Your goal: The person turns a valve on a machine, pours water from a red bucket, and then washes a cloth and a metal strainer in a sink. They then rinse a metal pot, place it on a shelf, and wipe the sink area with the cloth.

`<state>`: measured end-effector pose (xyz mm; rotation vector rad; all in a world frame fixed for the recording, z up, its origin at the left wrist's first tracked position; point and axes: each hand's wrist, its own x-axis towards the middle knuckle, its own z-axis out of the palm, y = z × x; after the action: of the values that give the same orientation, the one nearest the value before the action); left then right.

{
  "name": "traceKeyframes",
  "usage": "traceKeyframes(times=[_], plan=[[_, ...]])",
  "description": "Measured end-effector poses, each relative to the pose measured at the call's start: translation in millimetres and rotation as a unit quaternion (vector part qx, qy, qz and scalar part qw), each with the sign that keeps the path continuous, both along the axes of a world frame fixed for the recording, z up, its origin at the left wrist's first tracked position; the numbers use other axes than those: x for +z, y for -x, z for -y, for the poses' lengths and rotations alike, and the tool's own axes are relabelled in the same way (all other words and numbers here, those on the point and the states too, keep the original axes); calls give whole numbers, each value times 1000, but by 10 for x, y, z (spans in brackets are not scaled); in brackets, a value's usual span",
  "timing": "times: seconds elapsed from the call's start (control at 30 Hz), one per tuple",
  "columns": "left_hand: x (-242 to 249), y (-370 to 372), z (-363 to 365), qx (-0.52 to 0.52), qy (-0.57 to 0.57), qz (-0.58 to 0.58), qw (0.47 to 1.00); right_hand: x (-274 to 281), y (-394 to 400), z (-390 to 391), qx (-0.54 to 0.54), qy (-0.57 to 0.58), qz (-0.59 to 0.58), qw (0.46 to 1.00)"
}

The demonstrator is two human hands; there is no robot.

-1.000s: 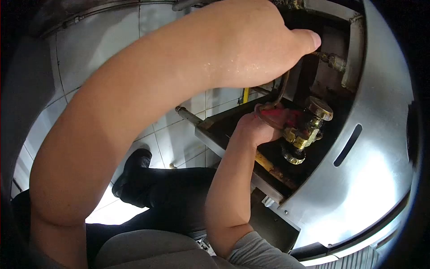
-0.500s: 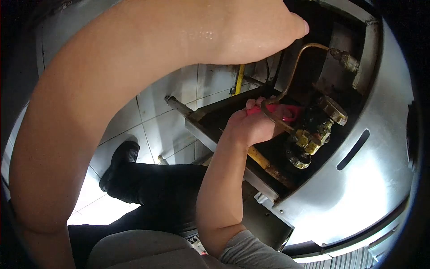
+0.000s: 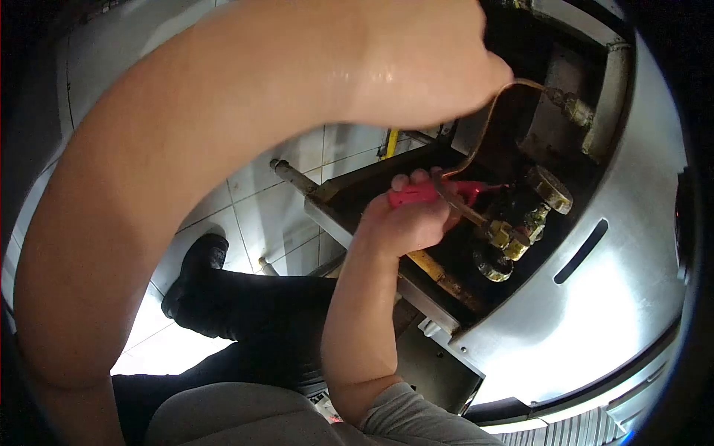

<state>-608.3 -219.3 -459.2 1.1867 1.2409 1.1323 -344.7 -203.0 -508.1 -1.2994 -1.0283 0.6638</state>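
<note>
My left hand [image 3: 454, 63] reaches across the top, seen mostly from its back and wrist. Its thumb side is beside the upper bend of a thin copper tube [image 3: 487, 123]; the other fingers are hidden. In the middle, my right hand [image 3: 420, 215] is wrapped round a pink-red tool [image 3: 416, 194] whose narrow end points right toward the valves. The tube passes in front of this tool and runs down to a brass fitting [image 3: 509, 239]. Beside the fitting are a round knob [image 3: 549, 189] above and another greasy knob [image 3: 494, 264] below.
A curved steel panel [image 3: 587, 320] with a slot borders the open compartment on the right. Its metal frame [image 3: 424, 301] crosses below my right hand, near a yellowish pipe [image 3: 440, 276]. White floor tiles [image 3: 260, 215] and a black shoe [image 3: 197, 275] lie to the left.
My right hand has shifted slightly left and down, and more of the pink-red tool and its narrow end shows. The left hand has moved slightly down, closer to the tube's bend.
</note>
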Motion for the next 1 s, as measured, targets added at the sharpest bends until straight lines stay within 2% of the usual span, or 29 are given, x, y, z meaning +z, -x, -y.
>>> traceKeyframes(times=[0.03, 0.07, 0.1, 0.13, 0.2, 0.23, 0.3, 0.4, 0.5, 0.53, 0.63, 0.67, 0.83, 0.93, 1.0], plan=[[-75, -160, -26, 37, -76, 11, 996, -42, 112, 77, -12, -6, 27, 1000], [-150, -320, -51, 73, -152, 15, 986, -22, 232, 165, 46, 20, -18, 999], [-131, -462, -82, 105, -216, 76, 968, -94, 358, 173, -6, 4, -41, 999], [-96, -569, -105, 135, -279, 134, 941, -141, 432, 245, 12, 58, -67, 996], [-39, -601, -79, 136, -339, 174, 915, -174, 562, 442, 58, 195, -132, 970], [-13, -573, -61, 108, -338, 154, 922, -191, 619, 551, 77, 256, -159, 950], [53, -507, -24, 74, -327, 119, 935, -227, 728, 731, 111, 353, -205, 906], [153, -468, -1, 59, -285, 79, 953, -279, 957, 902, 156, 439, -261, 846], [375, -370, 19, 39, -199, 34, 979, -302, 1093, 875, 185, 461, -295, 816], [433, -415, 21, 86, -183, -60, 978, -290, 1132, 855, 193, 464, -307, 808], [882, -312, 20, 14, -14, -184, 983, -201, 1241, 900, 203, 472, -332, 791], [907, -352, 6, 45, -7, -192, 980, -135, 1275, 949, 205, 477, -338, 785], [1162, -158, 77, -18, 110, -159, 981, 306, 1543, 1394, 178, 503, -412, 739], [1352, -86, 258, -65, 135, -60, 987, 429, 1571, 1595, 184, 566, -341, 728], [1403, -125, 441, 7, 95, -30, 995, 534, 1594, 1788, 181, 583, -257, 749]])
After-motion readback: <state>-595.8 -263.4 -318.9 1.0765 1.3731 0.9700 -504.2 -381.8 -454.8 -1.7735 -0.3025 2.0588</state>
